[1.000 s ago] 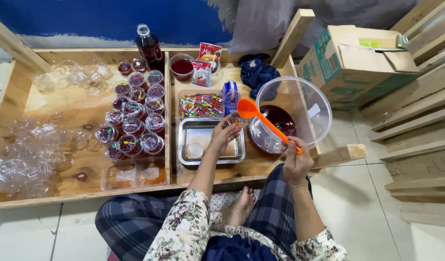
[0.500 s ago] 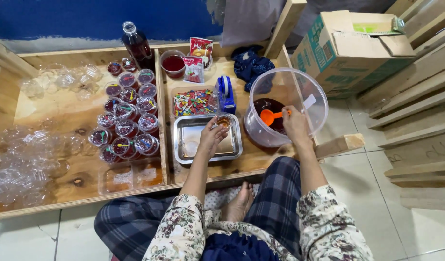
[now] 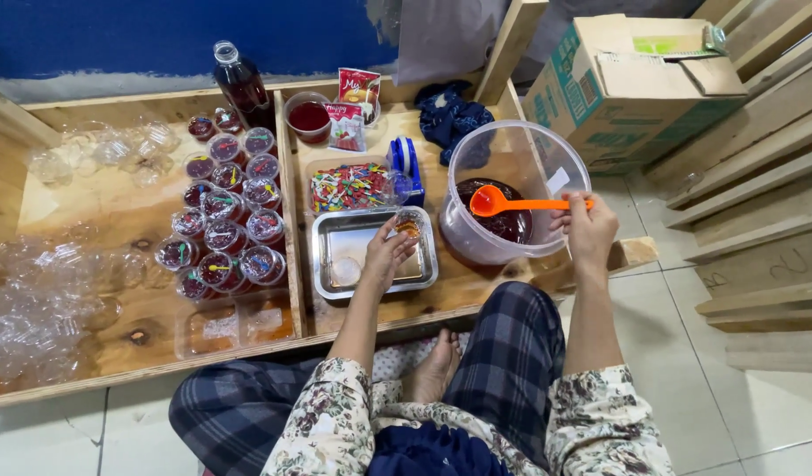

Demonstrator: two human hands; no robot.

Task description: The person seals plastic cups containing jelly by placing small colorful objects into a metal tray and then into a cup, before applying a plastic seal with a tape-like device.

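My left hand (image 3: 387, 256) holds a small clear plastic cup (image 3: 408, 224) over the far right corner of a shallow steel tray (image 3: 335, 231). My right hand (image 3: 586, 229) grips the handle of an orange ladle (image 3: 503, 203). The ladle's bowl sits inside a large clear plastic tub (image 3: 512, 189) with dark red liquid at its bottom. The tub stands just right of the tray on a low wooden platform (image 3: 106, 335).
Several lidded cups of red drink (image 3: 225, 225) stand left of the tray, with empty clear cups (image 3: 36, 300) farther left. A box of coloured small spoons (image 3: 349, 187), a dark bottle (image 3: 238, 81), a red-filled bowl (image 3: 309, 116), sachets and a cardboard box (image 3: 631, 79) lie behind.
The ladle went from raised above the tub down into it, and now its bowl is lifted level inside the tub. My left hand stayed over the tray, now holding a cup.
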